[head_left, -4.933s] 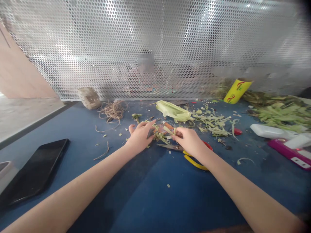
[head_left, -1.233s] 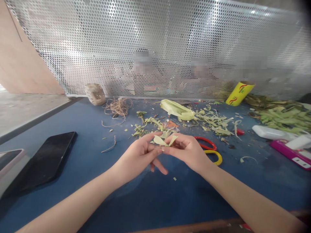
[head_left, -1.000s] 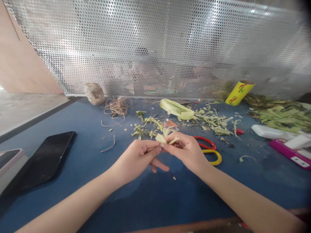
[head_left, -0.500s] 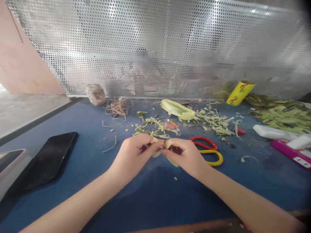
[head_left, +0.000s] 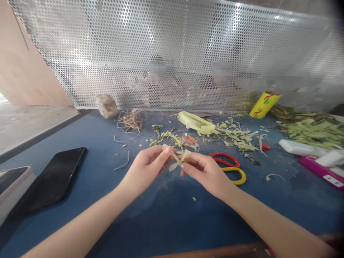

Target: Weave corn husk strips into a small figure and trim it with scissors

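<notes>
Between my hands is a small piece of pale green corn husk [head_left: 177,159], its strips crossing in a knot or bow-like shape. My left hand [head_left: 150,161] pinches one strip end between thumb and fingers. With thumb and fingertips, my right hand [head_left: 201,166] grips the husk near its crossing point. Just beyond the fingers lie braided husk pieces [head_left: 174,138]. A pair of scissors with one red and one yellow handle loop [head_left: 238,176] rests beside my right hand, its blades hidden behind that hand.
A husk-wrapped corn cob [head_left: 196,122] and husk shreds [head_left: 239,136] lie farther back. Loose twine [head_left: 131,120] sits left of them. A black phone [head_left: 51,179] is at left, a yellow roll [head_left: 264,104] and a purple-and-white object [head_left: 322,171] at right. Perforated metal screen [head_left: 161,43] borders the back.
The husk strips, mostly covered by my fingers before, now show as a crossed shape. My left thumb has moved up along a strip, and my hands have opened slightly around it.
</notes>
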{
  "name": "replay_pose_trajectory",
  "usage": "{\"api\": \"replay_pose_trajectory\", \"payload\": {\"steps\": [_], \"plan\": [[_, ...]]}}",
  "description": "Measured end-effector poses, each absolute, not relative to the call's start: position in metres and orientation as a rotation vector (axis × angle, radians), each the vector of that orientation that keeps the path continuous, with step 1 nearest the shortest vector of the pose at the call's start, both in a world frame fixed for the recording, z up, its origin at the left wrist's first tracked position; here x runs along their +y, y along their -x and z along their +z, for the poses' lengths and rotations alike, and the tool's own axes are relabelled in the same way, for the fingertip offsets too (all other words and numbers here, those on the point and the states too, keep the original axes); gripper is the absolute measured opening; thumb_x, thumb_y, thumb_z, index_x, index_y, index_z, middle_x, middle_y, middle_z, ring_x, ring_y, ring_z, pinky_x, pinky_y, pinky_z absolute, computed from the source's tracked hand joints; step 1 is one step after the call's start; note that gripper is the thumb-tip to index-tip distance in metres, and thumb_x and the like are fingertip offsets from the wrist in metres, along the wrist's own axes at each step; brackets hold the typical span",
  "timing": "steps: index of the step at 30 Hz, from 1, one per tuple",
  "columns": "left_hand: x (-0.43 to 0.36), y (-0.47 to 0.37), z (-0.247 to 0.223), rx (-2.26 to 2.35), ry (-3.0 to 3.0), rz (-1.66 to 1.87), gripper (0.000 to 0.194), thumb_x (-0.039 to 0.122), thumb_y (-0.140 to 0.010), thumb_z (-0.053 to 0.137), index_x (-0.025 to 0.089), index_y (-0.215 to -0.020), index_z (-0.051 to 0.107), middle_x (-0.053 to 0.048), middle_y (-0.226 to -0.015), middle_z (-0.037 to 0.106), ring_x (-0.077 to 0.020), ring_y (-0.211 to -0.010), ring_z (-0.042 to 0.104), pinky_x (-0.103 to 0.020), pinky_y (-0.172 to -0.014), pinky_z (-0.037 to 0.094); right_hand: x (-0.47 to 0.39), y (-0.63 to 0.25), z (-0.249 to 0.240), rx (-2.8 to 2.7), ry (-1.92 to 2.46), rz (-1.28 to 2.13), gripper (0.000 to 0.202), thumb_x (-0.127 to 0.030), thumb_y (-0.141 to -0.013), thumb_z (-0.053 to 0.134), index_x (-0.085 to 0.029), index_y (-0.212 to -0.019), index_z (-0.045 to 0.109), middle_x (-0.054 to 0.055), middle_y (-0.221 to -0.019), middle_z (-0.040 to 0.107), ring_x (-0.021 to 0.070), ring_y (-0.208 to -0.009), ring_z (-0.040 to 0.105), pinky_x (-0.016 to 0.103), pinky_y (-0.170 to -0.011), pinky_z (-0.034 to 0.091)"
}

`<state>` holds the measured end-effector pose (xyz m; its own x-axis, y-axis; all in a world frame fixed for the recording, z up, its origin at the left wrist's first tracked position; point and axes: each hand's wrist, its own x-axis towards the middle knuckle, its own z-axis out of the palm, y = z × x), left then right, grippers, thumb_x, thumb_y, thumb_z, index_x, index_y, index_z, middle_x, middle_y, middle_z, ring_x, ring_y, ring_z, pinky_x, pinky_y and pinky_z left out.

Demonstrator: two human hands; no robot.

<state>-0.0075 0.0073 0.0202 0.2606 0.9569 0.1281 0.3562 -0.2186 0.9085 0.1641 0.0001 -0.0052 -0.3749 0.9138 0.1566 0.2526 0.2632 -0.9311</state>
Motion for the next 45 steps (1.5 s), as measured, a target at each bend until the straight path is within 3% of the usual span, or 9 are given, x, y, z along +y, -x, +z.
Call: {"api": "replay_pose_trajectory", "payload": {"steps": [2,4,11,16,22,28,36,42,45], "plan": [[0.008,0.007,0.018,1.141,-1.672,0.891,0.038,0.042,-0.076,0.053,0.016,-0.103,0.058,0.000,-0.069,0.061,-0.0107,-0.054,0.050,-0.022,-0.051,0.041,0.001,-0.166,-0.005,-1.743,0.985,1.191,0.027,-0.023,-0.081,0.051,-0.022,-0.108,0.048,-0.001,-0.072,0.061,0.0126,-0.070,0.058,0.025,-0.064,0.043],[0.008,0.006,0.016,1.100,-1.652,0.839,0.045,0.037,-0.067,0.065,0.016,-0.106,0.056,0.000,-0.067,0.063,-0.0130,-0.059,0.054,-0.022,-0.055,0.043,0.001,-0.166,-0.006,-1.685,0.970,1.226,0.039,-0.019,-0.079,0.053,-0.024,-0.115,0.041,-0.002,-0.073,0.061,0.0119,-0.070,0.059,0.024,-0.064,0.044],[0.005,0.001,0.004,1.166,-1.612,0.838,0.022,0.035,-0.064,0.068,0.018,-0.078,0.068,-0.001,-0.070,0.070,-0.0157,-0.064,0.060,-0.022,-0.058,0.044,0.001,-0.164,-0.011,-1.579,0.997,1.273,0.035,-0.021,-0.082,0.050,-0.024,-0.115,0.037,-0.001,-0.076,0.062,0.0110,-0.067,0.060,0.025,-0.064,0.047],[0.003,0.002,0.007,1.237,-1.565,0.874,0.016,0.032,-0.068,0.065,0.016,-0.071,0.068,-0.001,-0.057,0.068,-0.0135,-0.056,0.060,-0.020,-0.055,0.044,0.000,-0.168,-0.008,-1.656,0.952,1.211,0.031,-0.020,-0.083,0.047,-0.023,-0.112,0.038,-0.004,-0.068,0.054,0.0092,-0.063,0.055,0.023,-0.060,0.045],[0.001,-0.001,0.010,1.218,-1.423,0.831,0.018,0.032,-0.064,0.068,0.016,-0.071,0.065,-0.001,-0.054,0.067,-0.0129,-0.050,0.060,-0.015,-0.037,0.035,0.000,-0.171,-0.003,-1.683,0.934,1.147,0.027,-0.014,-0.082,0.046,-0.022,-0.107,0.043,-0.005,-0.061,0.051,0.0093,-0.060,0.050,0.023,-0.058,0.041],[0.001,-0.003,0.007,1.124,-1.373,0.881,0.011,0.025,-0.062,0.070,0.016,-0.064,0.063,0.002,-0.054,0.066,-0.0111,-0.049,0.061,-0.016,-0.046,0.045,0.004,-0.174,-0.002,-1.537,0.845,1.305,0.028,-0.010,-0.080,0.050,-0.021,-0.105,0.047,-0.007,-0.053,0.052,0.0071,-0.053,0.048,0.020,-0.056,0.038],[-0.001,-0.001,0.015,1.090,-1.262,0.875,0.011,0.022,-0.061,0.072,0.014,-0.065,0.065,0.001,-0.058,0.068,-0.0162,-0.056,0.066,-0.025,-0.058,0.054,0.005,-0.180,0.000,-1.483,0.798,1.372,0.027,-0.009,-0.079,0.051,-0.022,-0.102,0.047,-0.007,-0.051,0.052,0.0071,-0.051,0.047,0.021,-0.055,0.036],[0.006,0.006,0.016,1.084,-1.296,0.857,0.015,0.028,-0.068,0.067,0.013,-0.074,0.065,-0.005,-0.070,0.071,-0.0181,-0.063,0.067,-0.018,-0.045,0.042,0.009,-0.178,-0.005,-1.489,0.829,1.343,0.020,-0.015,-0.080,0.050,-0.019,-0.100,0.047,-0.005,-0.053,0.052,0.0084,-0.051,0.046,0.022,-0.053,0.036],[0.009,0.008,0.015,1.025,-1.244,0.871,0.021,0.032,-0.076,0.058,0.014,-0.086,0.061,-0.006,-0.076,0.070,-0.0186,-0.064,0.067,-0.020,-0.047,0.041,0.012,-0.179,-0.006,-1.545,0.867,1.320,0.020,-0.018,-0.082,0.048,-0.018,-0.101,0.046,-0.003,-0.056,0.055,0.0089,-0.052,0.046,0.022,-0.053,0.037]]}}
